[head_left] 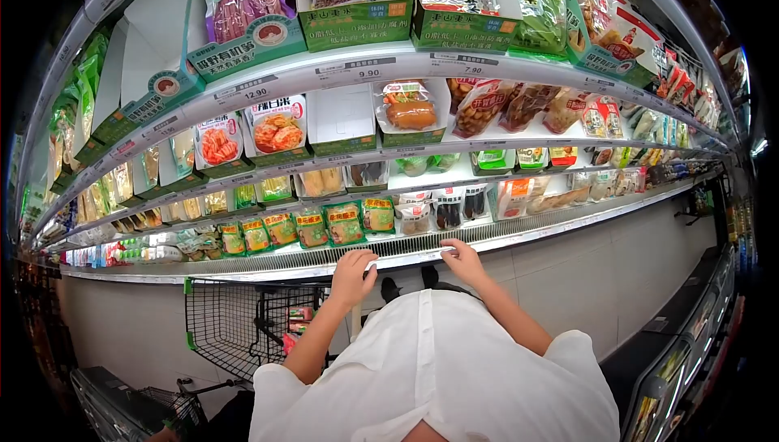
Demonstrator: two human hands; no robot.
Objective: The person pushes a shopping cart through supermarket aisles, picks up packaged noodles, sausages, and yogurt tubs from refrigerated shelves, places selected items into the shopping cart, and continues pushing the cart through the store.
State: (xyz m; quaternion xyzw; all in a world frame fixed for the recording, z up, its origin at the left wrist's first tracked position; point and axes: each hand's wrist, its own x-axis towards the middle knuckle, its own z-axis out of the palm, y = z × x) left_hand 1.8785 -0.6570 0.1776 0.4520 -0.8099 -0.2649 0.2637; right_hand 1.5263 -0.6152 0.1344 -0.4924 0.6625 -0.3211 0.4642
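My left hand (353, 275) is held in front of my white shirt, near the bottom shelf's front edge (268, 275), with its fingers curled toward the thumb. Level with it on the other side is my right hand (462, 260), fingers and thumb bent together. A small pale bit shows at the fingertips of each hand; what it is cannot be made out. The hands are apart. Beyond them, green and yellow packets (344, 223) stand on the low shelf, beside bags of dark and pale food (447, 209).
A black wire shopping cart (231, 324) with green corners and some red packages stands at the left. Higher shelves hold kimchi packs (277, 127), a sausage pack (410, 109) and boxed pouches. Part of another cart (174, 409) shows at bottom left. Black cases (677, 320) line the right.
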